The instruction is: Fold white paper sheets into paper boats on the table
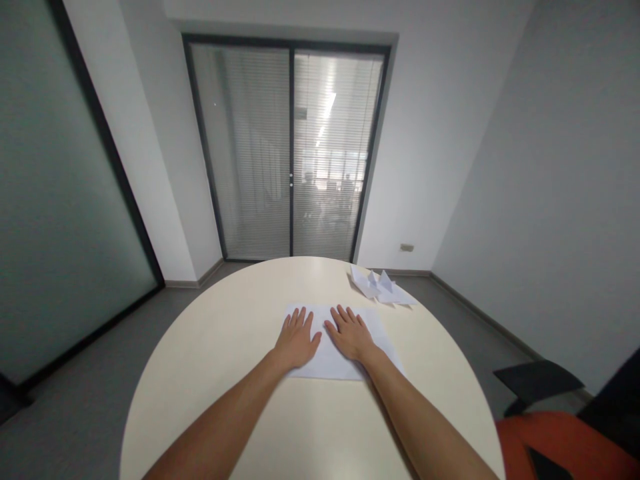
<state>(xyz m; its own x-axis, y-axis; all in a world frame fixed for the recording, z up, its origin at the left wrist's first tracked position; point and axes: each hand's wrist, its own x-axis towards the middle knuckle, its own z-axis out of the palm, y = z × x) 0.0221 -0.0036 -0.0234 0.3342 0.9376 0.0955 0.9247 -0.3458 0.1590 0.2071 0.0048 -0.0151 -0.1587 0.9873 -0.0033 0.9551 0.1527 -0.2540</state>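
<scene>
A white sheet of paper [333, 360] lies flat on the round cream table [225, 360]. My left hand [296, 339] rests palm down over its left side, fingers spread. On the right part of the sheet lies my right hand [351, 333], also palm down with the fingers apart. Both thumbs point inward, with a strip of bare paper between them. Neither hand grips anything. Parts of the sheet under the palms and wrists are hidden.
Folded white paper shapes [383, 287], like paper boats, stand near the table's far right edge. An orange-seated chair [565, 440] with a black armrest [539, 379] is at the lower right. Beyond the table is a glass partition with blinds [250, 160].
</scene>
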